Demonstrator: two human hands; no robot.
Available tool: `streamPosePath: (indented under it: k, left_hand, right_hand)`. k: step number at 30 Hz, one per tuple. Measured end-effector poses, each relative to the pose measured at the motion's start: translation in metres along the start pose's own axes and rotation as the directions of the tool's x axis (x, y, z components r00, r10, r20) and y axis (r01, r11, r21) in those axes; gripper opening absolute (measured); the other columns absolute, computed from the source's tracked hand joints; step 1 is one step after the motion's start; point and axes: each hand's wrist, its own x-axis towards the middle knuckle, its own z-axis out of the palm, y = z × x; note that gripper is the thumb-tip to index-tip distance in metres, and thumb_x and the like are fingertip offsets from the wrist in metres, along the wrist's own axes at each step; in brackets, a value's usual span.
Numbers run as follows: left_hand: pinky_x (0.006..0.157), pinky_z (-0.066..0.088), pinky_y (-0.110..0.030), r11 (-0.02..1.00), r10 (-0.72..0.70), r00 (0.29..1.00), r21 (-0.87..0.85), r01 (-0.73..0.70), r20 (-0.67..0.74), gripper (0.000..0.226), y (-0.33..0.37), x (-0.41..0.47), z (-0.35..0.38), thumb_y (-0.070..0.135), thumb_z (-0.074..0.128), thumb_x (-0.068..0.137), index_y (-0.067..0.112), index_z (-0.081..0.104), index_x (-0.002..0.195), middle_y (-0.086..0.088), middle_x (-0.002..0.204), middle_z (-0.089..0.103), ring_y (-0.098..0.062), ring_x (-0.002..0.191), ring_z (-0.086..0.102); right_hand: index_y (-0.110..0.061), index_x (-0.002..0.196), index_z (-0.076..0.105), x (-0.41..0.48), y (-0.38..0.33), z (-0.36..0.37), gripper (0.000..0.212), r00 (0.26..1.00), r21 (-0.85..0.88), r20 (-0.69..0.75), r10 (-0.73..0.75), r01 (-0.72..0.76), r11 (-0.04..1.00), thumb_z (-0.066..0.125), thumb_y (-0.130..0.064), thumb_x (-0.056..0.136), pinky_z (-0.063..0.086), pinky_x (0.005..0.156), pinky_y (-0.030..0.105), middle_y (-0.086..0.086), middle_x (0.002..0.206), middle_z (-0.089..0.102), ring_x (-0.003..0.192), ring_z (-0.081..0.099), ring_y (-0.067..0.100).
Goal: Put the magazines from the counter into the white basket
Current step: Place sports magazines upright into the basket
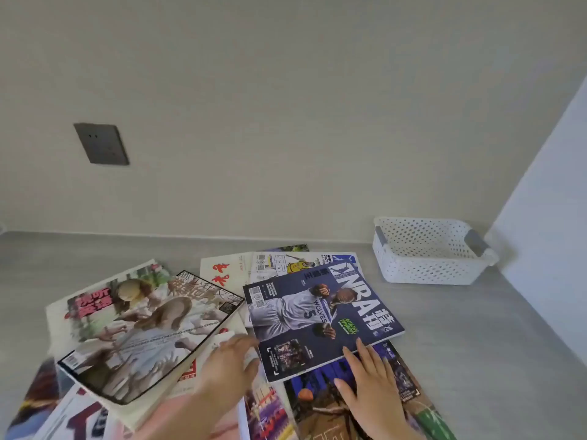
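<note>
1. At the far left a dark socket plate [101,143] is set in the wall above the grey counter [476,344]. It plays no part in the task.
2. Below it, a thick magazine with a pale-dressed figure [149,338] is laid askew over a magazine with red characters [95,300]. The pile is loose and overlapping, so single copies probably have to be freed from those around them.
3. The left hand [227,365] is held out toward the near left edge of the NBA magazine [320,315]. Its fingers look extended rather than curled. The hand is blurred, and no pinch on any cover can be made out.
4. The NBA magazine is seen lying topmost in the middle of the spread, tilted, with other covers showing beneath it on all sides. As the uppermost and least covered copy, it is judged the natural one to be lifted first.
5. The right hand [365,385] is laid flat with its fingers spread on a basketball cover [317,404] underneath. Its fingertips are at the NBA magazine's near edge. The lower copies are probably being steadied so that the top one can be slid free.
6. The white basket [432,249] is stood well apart at the right, against the wall. No magazine is seen in it.
7. All the magazines are therefore on the counter, and the task is judged barely begun.
</note>
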Motion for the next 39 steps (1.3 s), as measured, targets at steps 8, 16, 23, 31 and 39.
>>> streamPosePath:
  k: [8, 16, 23, 31, 39]
  left_hand:
    - [0.115, 0.017, -0.033, 0.994, 0.01, 0.998, 0.104, -0.018, 0.07, 0.054, 0.006, 0.095, -0.004, 0.031, 0.049, 0.086, 0.023, 0.031, 0.136, -0.001, 0.152, 0.021, -0.02, 0.138, 0.022]
    - [0.114, 0.012, -0.044, 0.967, -0.084, 0.987, 0.252, 0.048, 0.135, 0.081, 0.013, 0.164, -0.001, 0.048, 0.055, 0.079, 0.019, 0.013, 0.142, -0.004, 0.154, 0.015, -0.023, 0.141, 0.015]
    - [0.104, 0.033, -0.041, 0.972, -0.103, 0.966, 0.232, 0.047, 0.237, 0.085, 0.012, 0.179, -0.013, 0.042, 0.07, 0.068, 0.015, 0.027, 0.135, -0.009, 0.14, 0.041, -0.03, 0.125, 0.042]
    - [0.062, 0.03, -0.03, 0.979, 0.189, 0.966, 0.04, -0.199, 0.177, 0.013, 0.032, 0.145, -0.04, 0.012, 0.05, 0.084, 0.014, 0.038, 0.086, -0.013, 0.085, 0.051, -0.027, 0.075, 0.047]
    - [0.056, 0.037, -0.025, 0.891, 0.219, 0.971, -0.387, -0.237, -0.091, 0.03, 0.066, 0.084, -0.074, 0.0, 0.059, 0.079, 0.028, 0.049, 0.072, 0.003, 0.067, 0.058, -0.014, 0.061, 0.054]
  right_hand:
    - [-0.03, 0.099, 0.069, 0.006, -0.001, 0.003, 0.053, 0.966, -0.21, -0.251, -0.057, 0.003, 0.978, 0.062, -0.062, 0.057, 0.009, 0.112, 0.03, -0.002, 0.109, 0.069, 0.094, 0.068, 0.015]
    - [-0.031, 0.098, 0.068, 0.011, -0.002, -0.005, 0.063, 0.998, -0.108, -0.061, 0.019, -0.026, 0.994, 0.014, -0.059, 0.085, -0.008, 0.112, 0.026, -0.004, 0.107, 0.07, 0.12, 0.044, 0.013]
    - [-0.031, 0.104, 0.065, 0.007, -0.003, -0.001, 0.058, 0.997, -0.109, 0.044, 0.061, -0.056, 0.992, 0.017, -0.058, 0.087, 0.012, 0.109, 0.027, -0.002, 0.113, 0.068, 0.104, 0.063, 0.015]
    - [-0.03, 0.14, 0.018, 0.007, 0.004, 0.0, 0.057, 0.991, 0.347, -0.081, 0.105, -0.071, 0.935, 0.043, -0.039, 0.09, 0.01, 0.114, 0.028, -0.005, 0.155, 0.003, 0.142, 0.003, 0.015]
    - [-0.013, 0.132, 0.033, 0.025, 0.018, -0.048, 0.05, 0.936, 0.985, 0.16, 0.313, -0.17, 0.007, 0.054, -0.011, 0.086, 0.045, 0.093, 0.034, 0.009, 0.127, 0.052, 0.108, 0.054, 0.023]
